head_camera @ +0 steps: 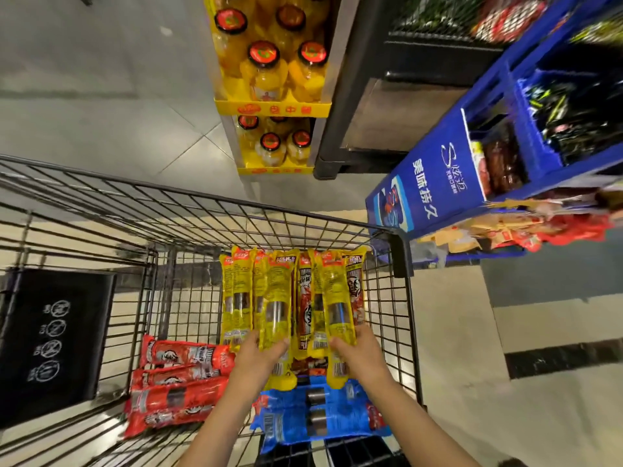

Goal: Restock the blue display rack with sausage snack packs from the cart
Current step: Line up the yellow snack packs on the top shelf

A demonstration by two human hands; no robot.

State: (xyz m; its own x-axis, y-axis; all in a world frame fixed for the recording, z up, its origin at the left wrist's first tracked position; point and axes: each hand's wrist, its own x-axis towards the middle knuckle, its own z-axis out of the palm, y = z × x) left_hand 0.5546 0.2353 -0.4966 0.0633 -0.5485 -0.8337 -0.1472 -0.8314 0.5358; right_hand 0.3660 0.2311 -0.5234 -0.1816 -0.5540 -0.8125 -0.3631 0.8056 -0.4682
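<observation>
Both hands are in the cart (401,264): the left hand (261,353) grips one yellow pack (276,298), the right hand (359,352) another (337,305). The rack (435,183), at right, holds some stock; most red packs (175,382) and blue packs (320,416) remain, so restocking looks far from done.

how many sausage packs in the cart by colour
Yellow packs: about 5, some held by the left hand and right hand
Red packs lying flat: 4
Blue packs: 2
Dark red packs standing among the yellow: 2
Total: about 13; overlaps make it approximate
</observation>
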